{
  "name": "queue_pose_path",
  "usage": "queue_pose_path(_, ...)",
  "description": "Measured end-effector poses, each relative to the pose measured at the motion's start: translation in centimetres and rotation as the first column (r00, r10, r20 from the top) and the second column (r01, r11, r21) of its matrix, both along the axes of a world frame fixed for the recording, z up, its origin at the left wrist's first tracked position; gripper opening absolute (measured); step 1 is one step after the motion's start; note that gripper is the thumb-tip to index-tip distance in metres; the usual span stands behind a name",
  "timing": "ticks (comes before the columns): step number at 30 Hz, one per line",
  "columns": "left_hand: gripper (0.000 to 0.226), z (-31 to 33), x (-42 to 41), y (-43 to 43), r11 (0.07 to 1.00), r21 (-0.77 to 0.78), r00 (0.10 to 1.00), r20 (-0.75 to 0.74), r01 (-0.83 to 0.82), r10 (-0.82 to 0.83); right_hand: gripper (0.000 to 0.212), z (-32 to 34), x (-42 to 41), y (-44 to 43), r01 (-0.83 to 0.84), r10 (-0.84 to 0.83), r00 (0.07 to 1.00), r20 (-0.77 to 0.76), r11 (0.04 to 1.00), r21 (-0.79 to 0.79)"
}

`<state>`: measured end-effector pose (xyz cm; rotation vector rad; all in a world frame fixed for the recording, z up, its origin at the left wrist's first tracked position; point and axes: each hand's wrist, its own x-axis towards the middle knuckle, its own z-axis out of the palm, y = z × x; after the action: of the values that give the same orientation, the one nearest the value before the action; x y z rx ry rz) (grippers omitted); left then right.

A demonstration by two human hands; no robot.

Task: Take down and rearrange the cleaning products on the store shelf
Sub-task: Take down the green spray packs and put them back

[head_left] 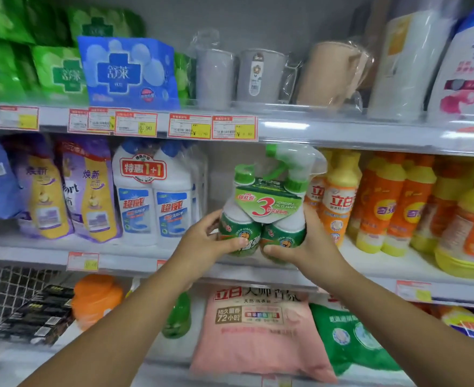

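The twin pack (269,208) is standing upright at the front of the middle shelf (118,255), in the gap between the white bottles (152,202) and the orange bottles (339,202). It is made up of two green-and-white cleaner bottles joined by a green card collar with a red "3" on it. The right bottle is wearing a trigger sprayer and the left one a plain green cap. Whether its base is touching the shelf or hanging just above it, I cannot tell.

Both hands are gripping the pack low down. The left hand (205,244) is curling round the left bottle, thumb lying across its front label. The right hand (311,241) is wrapping the right bottle the same way, thumb across the front (the two thumb tips are almost meeting in the middle). Both forearms are reaching up from the bottom of the view.

Further left, purple pouches (88,191) are standing beside the white bottles. On the top shelf (342,132), grey cups (258,76) are sitting to the right of a blue pack (129,71), with red-and-yellow price tags (234,128) lining the edge. Below, a pink bag (258,331) is lying just beside a green bag (350,339).
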<state>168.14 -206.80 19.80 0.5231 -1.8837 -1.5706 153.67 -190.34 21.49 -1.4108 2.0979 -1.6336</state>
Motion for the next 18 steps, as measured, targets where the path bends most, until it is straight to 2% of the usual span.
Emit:
queue_pose_path(5, 0.059, -2.7, -2.5, -3.3, 0.991, -0.130, 0.997, 0.078, 0.023, -0.012, 0.081, -1.9, -2.7, -4.1, 0.008, -0.007, 1.000, -0.016, 0.999, 0.051)
queue_pose_path(11, 0.061, -4.1, -4.8, -5.4, 0.901, -0.432, 0.953, 0.252, -0.042, 0.165, 0.085, -4.3, -5.3, -7.4, 0.097, -0.104, 0.994, 0.038, 0.985, 0.143)
queue_pose_path(14, 0.071, -4.7, -4.8, -6.0, 0.789, -0.614, 0.911, 0.306, -0.035, 0.278, 0.096, -4.9, -5.8, -8.8, 0.150, -0.167, 0.982, 0.093, 0.975, 0.164)
queue_pose_path(16, 0.084, -5.5, -4.1, -6.4, 0.683, -0.730, 0.868, 0.356, 0.026, 0.347, 0.096, -4.9, -6.5, -9.9, 0.165, -0.185, 0.977, 0.103, 0.970, 0.177)
queue_pose_path(18, 0.083, -6.5, -3.5, -6.7, 0.545, -0.828, 0.834, 0.390, 0.132, 0.390, 0.093, -4.8, -7.1, -11.2, 0.166, -0.189, 0.976, 0.104, 0.967, 0.195)
